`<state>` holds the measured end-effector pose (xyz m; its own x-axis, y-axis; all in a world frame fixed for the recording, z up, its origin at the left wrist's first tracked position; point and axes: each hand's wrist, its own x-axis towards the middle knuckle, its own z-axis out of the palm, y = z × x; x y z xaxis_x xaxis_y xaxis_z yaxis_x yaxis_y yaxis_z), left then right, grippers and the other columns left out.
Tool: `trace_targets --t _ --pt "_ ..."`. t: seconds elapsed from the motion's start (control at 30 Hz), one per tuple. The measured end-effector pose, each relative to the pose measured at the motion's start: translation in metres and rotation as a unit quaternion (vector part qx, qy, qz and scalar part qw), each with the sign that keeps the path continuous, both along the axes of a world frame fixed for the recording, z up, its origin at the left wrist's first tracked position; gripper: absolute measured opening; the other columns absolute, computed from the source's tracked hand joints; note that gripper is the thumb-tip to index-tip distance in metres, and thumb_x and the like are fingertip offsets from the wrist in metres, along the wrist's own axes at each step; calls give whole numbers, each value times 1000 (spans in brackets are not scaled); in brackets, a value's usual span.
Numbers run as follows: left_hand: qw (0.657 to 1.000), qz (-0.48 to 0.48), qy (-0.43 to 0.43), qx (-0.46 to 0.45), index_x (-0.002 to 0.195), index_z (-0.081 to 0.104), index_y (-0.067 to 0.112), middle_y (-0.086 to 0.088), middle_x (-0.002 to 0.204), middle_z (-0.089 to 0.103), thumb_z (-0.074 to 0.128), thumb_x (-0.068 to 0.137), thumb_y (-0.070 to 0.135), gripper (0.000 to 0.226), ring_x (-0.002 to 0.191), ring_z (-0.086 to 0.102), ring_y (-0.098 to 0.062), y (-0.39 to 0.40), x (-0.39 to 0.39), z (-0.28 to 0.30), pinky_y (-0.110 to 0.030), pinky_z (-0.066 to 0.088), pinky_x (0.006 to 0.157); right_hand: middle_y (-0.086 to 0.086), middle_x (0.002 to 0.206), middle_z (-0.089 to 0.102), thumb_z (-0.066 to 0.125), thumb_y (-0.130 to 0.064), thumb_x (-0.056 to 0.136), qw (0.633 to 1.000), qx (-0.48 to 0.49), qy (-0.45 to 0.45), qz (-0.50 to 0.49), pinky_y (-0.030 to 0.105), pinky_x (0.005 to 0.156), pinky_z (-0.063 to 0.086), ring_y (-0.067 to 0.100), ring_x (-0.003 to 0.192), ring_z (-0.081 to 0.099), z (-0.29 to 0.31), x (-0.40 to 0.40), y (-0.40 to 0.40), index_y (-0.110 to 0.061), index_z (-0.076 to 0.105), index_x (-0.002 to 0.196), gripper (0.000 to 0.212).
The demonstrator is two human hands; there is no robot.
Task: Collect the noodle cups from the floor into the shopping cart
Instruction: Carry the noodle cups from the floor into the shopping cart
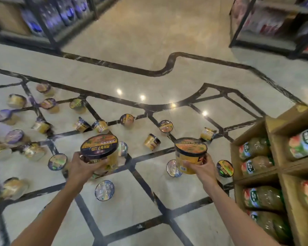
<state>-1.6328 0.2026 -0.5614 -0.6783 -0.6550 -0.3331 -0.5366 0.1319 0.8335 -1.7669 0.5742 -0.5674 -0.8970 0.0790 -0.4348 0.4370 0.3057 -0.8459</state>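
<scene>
The glossy marble floor (pixel 149 50), inlaid with dark stripes, is strewn with round yellow noodle cups (some upright, some tipped). The left hand (pixel 82 167) curls around 1 dark-lidded cup (pixel 100 150); the right hand (pixel 201 167) grips an orange-lidded cup (pixel 190 153). Both are held above the floor, beside a cardboard shelf (pixel 274 125).

Noodle cups (pixel 100 126) on floor (pixel 149 41), left of shelf (pixel 276 128).

Yellow noodle cups (pixel 100 153) — black-veined floor (pixel 149 41)
</scene>
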Motion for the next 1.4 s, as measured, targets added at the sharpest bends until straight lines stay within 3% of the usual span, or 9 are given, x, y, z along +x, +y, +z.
trace_targets --t 0.3,0.5,0.6,0.73,0.87,1.0,1.13,1.27,1.4 --pt "973 191 126 -40 121 56 6 -6 110 68 93 50 32 85 97 67 -12 -69 186 309 -23 54 74 -2 122 63 90 -57 27 958 -61 53 276 44 98 49 18 111 59 292 49 -174 -20 50 129 116" --pt "913 334 204 -115 109 60 17 9 90 67 84 62 12 52 77 65 1 -57 361 403 -11 49 68 1 119 65 92 -35 46 883 -133 68 445 44 95 51 19 107 62 380 167 -285 -15 52 128 94" --pt "879 410 198 -139 101 63 18 14 80 70 86 62 15 45 70 63 11 -48 464 424 -10 48 67 2 115 67 91 -31 54 836 -147 60 526 38 93 52 18 103 63 400 250 -327 -13 55 126 82" --pt "824 503 209 -158 104 65 14 -5 104 70 86 62 24 47 92 67 -17 -21 616 447 -31 53 86 -4 106 65 88 -22 63 760 -166 57 626 32 88 50 15 100 61 426 380 -380 -17 55 112 60" --pt "760 590 201 -185 97 65 16 1 89 71 79 73 19 28 79 64 -10 16 763 466 -19 53 73 -6 96 63 85 -11 67 666 -201 52 717 33 93 50 10 90 61 450 533 -423 -25 56 96 43" --pt "692 664 190 -211 114 62 7 1 91 71 75 78 14 39 69 66 1 67 896 477 -14 54 65 -6 105 57 87 -18 64 598 -218 20 771 21 78 47 9 94 56 466 693 -447 -11 43 124 74" --pt "604 743 172 -230 92 61 18 9 83 67 71 81 7 19 57 62 10 124 996 488 -6 49 53 -3 114 61 89 -26 60 499 -215 -8 839 28 86 47 14 105 59 476 842 -451 -15 46 124 77" --pt "514 805 176 -237 108 56 9 4 87 62 70 83 11 29 59 63 0 175 1081 491 -7 46 49 -4 114 65 88 -28 60 390 -205 -24 898 24 79 50 11 100 62 483 976 -448 -16 54 122 71" --pt "448 844 191 -226 114 59 0 -12 104 67 75 78 19 44 79 63 -19 214 1156 482 -30 53 75 -3 114 66 90 -32 55 293 -191 -38 936 34 90 50 16 104 62 479 1104 -452 -19 55 121 76"
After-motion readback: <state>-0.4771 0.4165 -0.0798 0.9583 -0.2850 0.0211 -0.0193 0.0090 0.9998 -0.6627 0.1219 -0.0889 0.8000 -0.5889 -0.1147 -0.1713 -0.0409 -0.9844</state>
